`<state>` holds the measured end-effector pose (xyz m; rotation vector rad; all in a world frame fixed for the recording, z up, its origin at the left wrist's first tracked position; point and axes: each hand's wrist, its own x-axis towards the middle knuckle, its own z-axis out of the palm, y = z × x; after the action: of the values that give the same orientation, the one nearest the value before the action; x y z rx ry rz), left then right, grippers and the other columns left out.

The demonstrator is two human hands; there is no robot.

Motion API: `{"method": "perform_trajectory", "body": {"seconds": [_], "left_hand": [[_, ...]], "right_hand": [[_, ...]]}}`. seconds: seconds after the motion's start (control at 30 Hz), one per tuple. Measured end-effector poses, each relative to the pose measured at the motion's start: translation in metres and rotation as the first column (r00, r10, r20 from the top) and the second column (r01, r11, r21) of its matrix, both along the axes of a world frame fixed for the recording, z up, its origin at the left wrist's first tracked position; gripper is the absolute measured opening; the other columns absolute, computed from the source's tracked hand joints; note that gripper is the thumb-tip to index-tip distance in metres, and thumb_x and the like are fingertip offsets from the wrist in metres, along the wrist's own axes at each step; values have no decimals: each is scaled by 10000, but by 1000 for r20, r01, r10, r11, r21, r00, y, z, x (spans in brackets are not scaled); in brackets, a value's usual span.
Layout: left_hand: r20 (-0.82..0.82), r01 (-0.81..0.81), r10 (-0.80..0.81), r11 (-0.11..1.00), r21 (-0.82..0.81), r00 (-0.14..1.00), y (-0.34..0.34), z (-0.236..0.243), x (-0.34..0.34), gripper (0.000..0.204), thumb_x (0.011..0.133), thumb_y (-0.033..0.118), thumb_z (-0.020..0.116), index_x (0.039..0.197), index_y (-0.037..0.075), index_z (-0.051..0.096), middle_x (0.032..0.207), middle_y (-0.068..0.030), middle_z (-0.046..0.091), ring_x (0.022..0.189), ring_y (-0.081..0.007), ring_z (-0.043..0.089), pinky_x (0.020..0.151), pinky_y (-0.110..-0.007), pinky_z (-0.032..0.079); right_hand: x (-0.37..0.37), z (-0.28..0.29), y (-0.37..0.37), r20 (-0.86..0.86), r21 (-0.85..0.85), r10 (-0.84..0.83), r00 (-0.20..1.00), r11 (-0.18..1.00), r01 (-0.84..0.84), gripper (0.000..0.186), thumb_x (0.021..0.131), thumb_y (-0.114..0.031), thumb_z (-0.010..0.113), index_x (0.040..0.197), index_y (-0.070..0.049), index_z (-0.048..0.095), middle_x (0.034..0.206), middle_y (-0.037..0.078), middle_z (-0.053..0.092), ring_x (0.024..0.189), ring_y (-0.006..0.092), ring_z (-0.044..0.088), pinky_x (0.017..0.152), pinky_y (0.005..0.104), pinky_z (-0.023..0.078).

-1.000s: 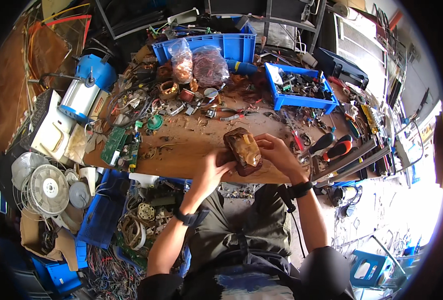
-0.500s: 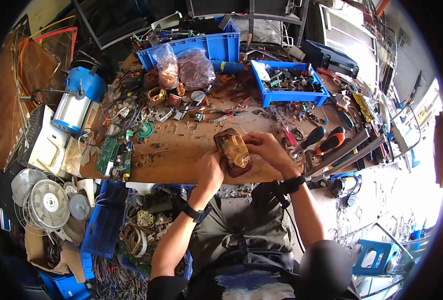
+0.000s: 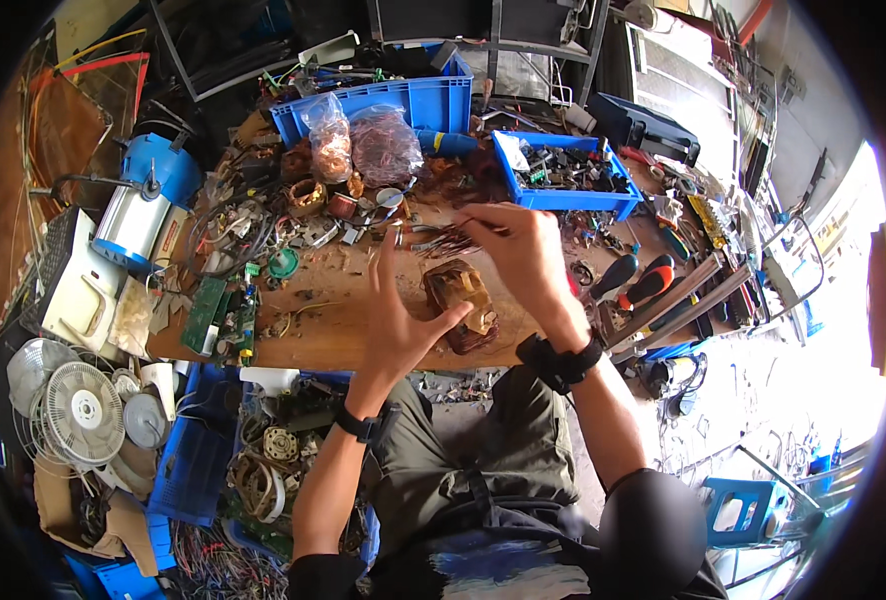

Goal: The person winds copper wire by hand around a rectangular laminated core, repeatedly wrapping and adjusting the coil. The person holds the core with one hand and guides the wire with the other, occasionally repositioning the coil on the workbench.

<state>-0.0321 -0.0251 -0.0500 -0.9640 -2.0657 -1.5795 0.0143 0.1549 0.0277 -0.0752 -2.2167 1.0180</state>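
A brown, roughly rectangular coil block (image 3: 448, 290) with a torn yellowish covering lies on the wooden bench near its front edge. My left hand (image 3: 398, 310) is open at the block's left, fingers stretched forward and apart, thumb over its top; I cannot tell if it touches. My right hand (image 3: 518, 255) reaches beyond the block, fingertips closed just above some pliers and small debris; what is between them is too small to make out.
Blue crates (image 3: 573, 200) and bagged wire (image 3: 383, 150) stand at the back. Green circuit boards (image 3: 208, 310) and a blue-silver machine (image 3: 128, 230) lie left; screwdrivers (image 3: 643, 285) and metal bars (image 3: 688, 300) right. Fan parts (image 3: 88, 405) sit below left.
The block, held in both hands before, now lies on the bench. My left fingers have spread and moved forward; my right hand has moved forward and left, past the block.
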Motion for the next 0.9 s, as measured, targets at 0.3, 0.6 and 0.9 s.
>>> {"method": "perform_trajectory", "body": {"seconds": [0.3, 0.6, 0.9], "left_hand": [[389, 362, -350, 931, 45, 852, -39, -6, -35, 355, 981, 195, 792, 1209, -35, 647, 913, -76, 771, 802, -134, 719, 787, -314, 566], [355, 263, -469, 827, 496, 809, -39, -50, -27, 616, 944, 116, 823, 1469, -6, 526, 1272, -174, 733, 1219, -293, 699, 1059, -410, 557], [108, 293, -857, 287, 912, 504, 0, -20, -15, 263, 1080, 166, 620, 1323, 96, 548, 1120, -112, 714, 1175, -310, 680, 1217, -576, 418]], "right_hand": [[-2, -18, -14, 215, -313, 550, 807, 822, -476, 365, 1007, -224, 732, 1276, 22, 734, 975, 94, 792, 835, 86, 677, 762, 317, 583], [8, -28, -33, 134, -602, 468, 874, 739, -303, 234, 1024, -113, 704, 1147, 74, 772, 1015, 107, 788, 875, 105, 715, 758, 286, 646], [10, -67, -76, 110, -624, 273, 956, 768, -147, 285, 1047, -219, 705, 1130, 40, 792, 836, 7, 731, 771, 26, 578, 649, 259, 513]]}}
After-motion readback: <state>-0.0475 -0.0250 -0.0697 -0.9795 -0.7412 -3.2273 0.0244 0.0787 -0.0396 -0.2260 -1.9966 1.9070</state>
